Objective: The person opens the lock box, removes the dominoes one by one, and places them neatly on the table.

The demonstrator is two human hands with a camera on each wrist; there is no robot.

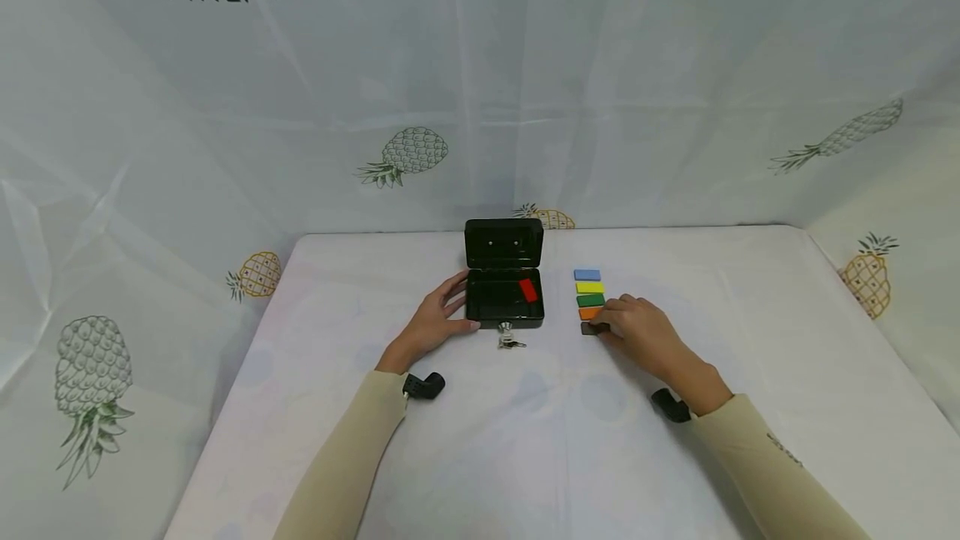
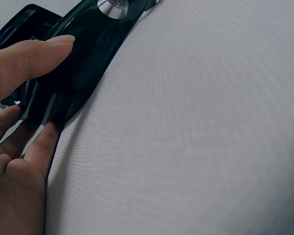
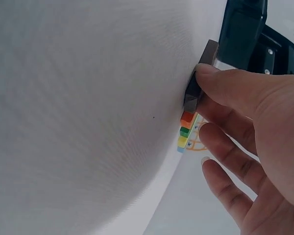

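A black metal cash box (image 1: pixel 504 300) stands with its lid (image 1: pixel 504 243) up. Inside, toward the right, lies a red block (image 1: pixel 528 290). My left hand (image 1: pixel 437 320) rests against the box's left side, the thumb lying on its front face in the left wrist view. A key (image 1: pixel 513 344) hangs at the front lock. Right of the box, my right hand (image 1: pixel 643 336) pinches a black block (image 3: pixel 192 93) between thumb and index finger, low at the near end of a column. That column has an orange block (image 1: pixel 589 313), a green block (image 1: pixel 590 301), a yellow block (image 1: pixel 589 287) and a blue block (image 1: pixel 587 275).
A white cloth covers the table (image 1: pixel 480 448). Behind it rises a pale curtain (image 1: pixel 637 90) printed with pineapples, which also spreads along both sides. A black wrist mount (image 1: pixel 424 387) is on the left arm, and another mount (image 1: pixel 671 406) is on the right.
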